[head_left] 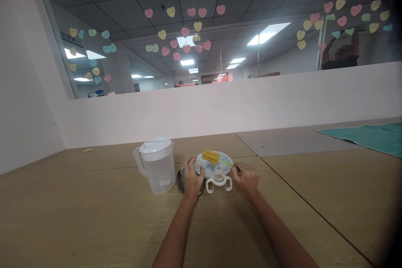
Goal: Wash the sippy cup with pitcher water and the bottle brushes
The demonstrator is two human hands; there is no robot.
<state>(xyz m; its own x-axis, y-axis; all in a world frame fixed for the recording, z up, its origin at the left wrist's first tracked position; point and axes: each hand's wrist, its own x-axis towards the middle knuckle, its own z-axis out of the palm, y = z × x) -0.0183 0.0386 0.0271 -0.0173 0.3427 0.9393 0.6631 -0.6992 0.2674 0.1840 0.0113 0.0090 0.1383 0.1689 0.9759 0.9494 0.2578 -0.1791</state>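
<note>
My right hand (245, 178) is closed round the thin green handle of a sponge brush (210, 156), whose yellow sponge head points left above a white plate (228, 160). My left hand (194, 177) has its fingers curled round a small translucent piece (198, 165), perhaps a bottle part; its exact kind is not clear. Between my hands stands a clear baby bottle (219, 179) with a white two-handled collar, upright and touched by neither hand. A dark round tray (179, 184) lies partly hidden under my left hand, with a clear item on it.
Left of my hands a translucent lidded pitcher (159, 169) stands on the wooden table (103, 209). A green cloth (373, 136) lies at the far right. Behind the table rises a low white wall (188, 113) below a window with heart-shaped notes.
</note>
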